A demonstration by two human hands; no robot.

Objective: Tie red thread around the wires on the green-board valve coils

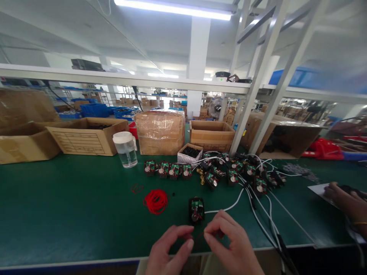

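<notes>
My left hand [170, 250] is by the table's front edge, thumb and index finger curved with a gap between them. My right hand [231, 241] is closed in a pinch on what looks like a thin dark red wire [199, 237], faint between the hands. Just beyond my fingers sits a small black housing [196, 210] with a green circuit board inside and a white cable [226, 208] running off to the right. A coil of red wire [155, 201] lies to the left of it, near a few loose thin red strands [137, 188].
Several similar housings [174, 171] stand in a row, with a cluster of cabled ones [259, 185] to the right. Behind are a small box of black parts [189, 153], a water jug [126, 151] and cardboard boxes [160, 133]. Another person's hand [344, 200] is at far right.
</notes>
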